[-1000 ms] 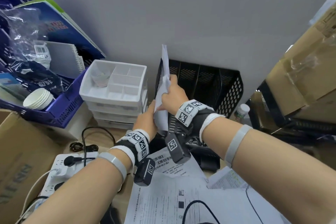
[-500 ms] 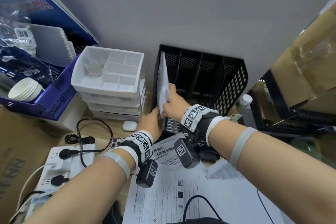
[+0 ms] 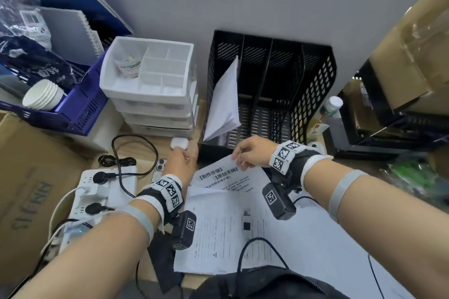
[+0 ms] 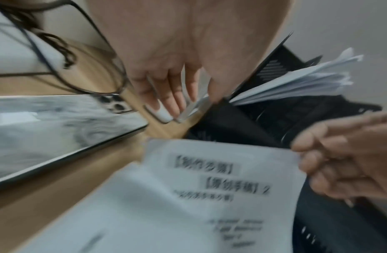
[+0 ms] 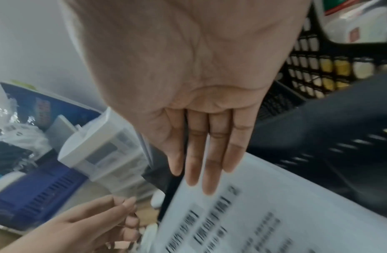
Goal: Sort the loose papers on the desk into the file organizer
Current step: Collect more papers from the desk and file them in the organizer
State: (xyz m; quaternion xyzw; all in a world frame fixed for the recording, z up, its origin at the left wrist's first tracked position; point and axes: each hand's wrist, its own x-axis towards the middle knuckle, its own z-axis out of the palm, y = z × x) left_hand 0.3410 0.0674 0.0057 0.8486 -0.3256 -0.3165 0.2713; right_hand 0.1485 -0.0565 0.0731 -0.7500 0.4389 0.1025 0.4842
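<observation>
While a sheaf of papers [image 3: 222, 102] leans in the leftmost slot of the file organizer [image 3: 313, 85], the right hand [image 3: 252, 153] lays straight fingers on the top desk sheet [image 3: 226, 177]; the left hand [image 3: 181, 162] hangs relaxed, holding nothing.

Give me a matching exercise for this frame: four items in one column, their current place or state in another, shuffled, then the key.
Items
1. sheaf of papers
2. printed sheet
3. paper cups
4. earbud case

Places or states
A. stacked in the blue basket
B. leaning in the leftmost slot of the black file organizer
C. on the desk in front of the white drawer unit
D. flat on the desk pile, top edge under the right hand

Pairs: 1-B, 2-D, 3-A, 4-C
</observation>
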